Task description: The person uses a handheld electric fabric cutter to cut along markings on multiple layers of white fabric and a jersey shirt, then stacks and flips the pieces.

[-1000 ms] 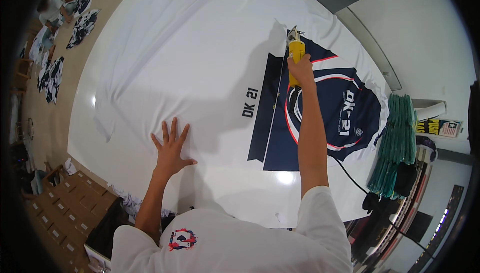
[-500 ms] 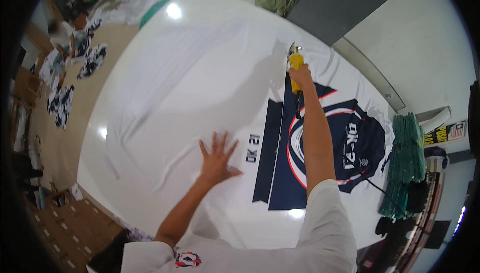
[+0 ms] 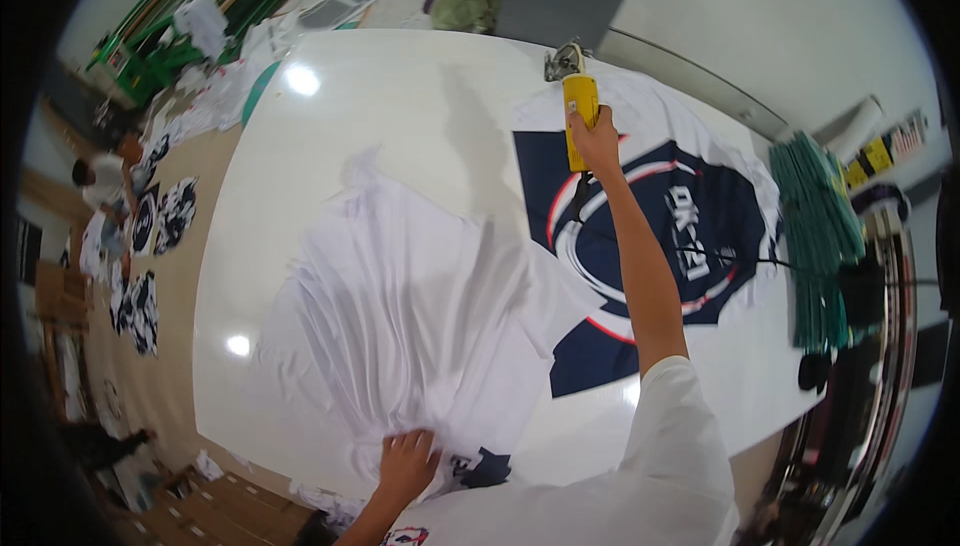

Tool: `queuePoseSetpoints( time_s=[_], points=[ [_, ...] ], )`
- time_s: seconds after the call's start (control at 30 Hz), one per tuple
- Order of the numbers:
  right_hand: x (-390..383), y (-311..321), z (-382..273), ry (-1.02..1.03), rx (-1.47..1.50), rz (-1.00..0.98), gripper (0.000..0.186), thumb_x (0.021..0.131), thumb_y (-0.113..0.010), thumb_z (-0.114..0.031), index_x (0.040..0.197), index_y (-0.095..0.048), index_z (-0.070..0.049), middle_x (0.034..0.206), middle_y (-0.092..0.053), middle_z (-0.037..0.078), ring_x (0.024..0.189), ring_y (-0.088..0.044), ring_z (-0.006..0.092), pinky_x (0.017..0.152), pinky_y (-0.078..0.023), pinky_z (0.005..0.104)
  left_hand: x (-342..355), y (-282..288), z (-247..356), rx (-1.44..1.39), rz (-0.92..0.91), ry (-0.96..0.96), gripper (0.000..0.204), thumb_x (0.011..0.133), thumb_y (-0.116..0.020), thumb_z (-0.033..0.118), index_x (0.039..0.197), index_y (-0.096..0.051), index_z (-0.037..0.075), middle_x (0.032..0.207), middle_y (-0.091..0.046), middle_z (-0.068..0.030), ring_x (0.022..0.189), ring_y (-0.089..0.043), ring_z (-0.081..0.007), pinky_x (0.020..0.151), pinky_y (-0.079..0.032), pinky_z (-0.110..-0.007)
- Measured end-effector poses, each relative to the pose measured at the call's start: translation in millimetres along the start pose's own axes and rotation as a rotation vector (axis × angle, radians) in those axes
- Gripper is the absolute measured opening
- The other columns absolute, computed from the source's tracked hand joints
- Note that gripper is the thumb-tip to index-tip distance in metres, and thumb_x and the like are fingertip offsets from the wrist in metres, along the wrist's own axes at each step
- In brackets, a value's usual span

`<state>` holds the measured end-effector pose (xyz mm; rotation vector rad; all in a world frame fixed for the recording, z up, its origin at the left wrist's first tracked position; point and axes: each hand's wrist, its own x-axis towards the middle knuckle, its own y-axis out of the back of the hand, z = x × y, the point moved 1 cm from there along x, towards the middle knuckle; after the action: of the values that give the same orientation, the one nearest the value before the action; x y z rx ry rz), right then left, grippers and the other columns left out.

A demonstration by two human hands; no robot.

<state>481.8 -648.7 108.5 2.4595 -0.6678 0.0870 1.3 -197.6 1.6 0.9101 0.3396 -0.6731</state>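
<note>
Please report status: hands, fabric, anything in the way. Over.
Left hand gripping bunched white fabric. Right hand holding yellow cylindrical power tool. Navy-white printed fabric spread on glossy white table; thin black cable crossing it.

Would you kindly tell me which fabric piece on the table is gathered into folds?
The mostly white piece, its folds gathered under the left hand; the navy printed piece lies largely flat to its right.

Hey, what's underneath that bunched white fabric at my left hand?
The white fabric lies over the white table and part of the navy printed piece. Anything else beneath it is covered and can't be seen.
</note>
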Motion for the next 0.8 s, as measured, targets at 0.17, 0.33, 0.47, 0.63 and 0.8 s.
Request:
queuePoseSetpoints(
  time_s=[0.17,0.33,0.47,0.63,0.8],
  points=[
    [-112,113,29,-0.131,-0.002,-0.043,0.059,0.093,-0.069,-0.045,0.120,-0.054,0.004,0.102,-0.071,0.029,0.095,-0.074,0.0406,0.082,-0.057,0.0453,108,43,50,0.476,0.400,-0.385,0.068,0.090,-0.073,0.050,0.148,-0.055,0.019,0.161,-0.043,-0.0142,0.151,-0.036,-0.0360,0.114,-0.021,-0.077],
    [-262,266,63,-0.191,-0.085,0.162,0.057,0.093,-0.070,-0.043,0.121,-0.054,0.005,0.100,-0.071,0.023,0.092,-0.073,0.0335,0.078,-0.056,0.0421,184,128,-88,0.635,0.730,0.136,0.075,0.099,-0.057,0.060,0.159,-0.042,0.016,0.162,-0.042,-0.0120,0.152,-0.036,-0.0336,0.108,-0.030,-0.079],
    [-357,339,102,-0.453,0.023,0.283,0.055,0.095,-0.070,-0.039,0.121,-0.052,0.005,0.093,-0.071,0.019,0.082,-0.073,0.0274,0.072,-0.057,0.0388,239,153,-54,0.837,0.766,0.500,0.063,0.103,-0.055,0.041,0.157,-0.044,0.010,0.163,-0.040,-0.0166,0.152,-0.036,-0.0362,0.109,-0.037,-0.073],
    [-454,383,153,-0.656,-0.105,0.398,0.055,0.095,-0.069,-0.037,0.124,-0.049,0.006,0.092,-0.072,0.023,0.080,-0.074,0.0319,0.070,-0.058,0.0419,299,31,226,0.051,0.440,-0.640,0.076,0.098,-0.065,0.049,0.158,-0.041,0.010,0.162,-0.039,-0.0253,0.152,-0.033,-0.0447,0.120,-0.026,-0.065],
    [-524,392,164,-0.713,-0.221,0.358,0.055,0.094,-0.068,-0.034,0.121,-0.048,0.009,0.091,-0.071,0.032,0.083,-0.074,0.0439,0.074,-0.058,0.0485,278,-29,279,0.661,0.014,-0.405,0.138,0.061,-0.078,0.085,0.168,-0.019,0.021,0.175,-0.005,-0.0186,0.159,0.000,-0.0484,0.115,-0.007,-0.080]
  ],
)
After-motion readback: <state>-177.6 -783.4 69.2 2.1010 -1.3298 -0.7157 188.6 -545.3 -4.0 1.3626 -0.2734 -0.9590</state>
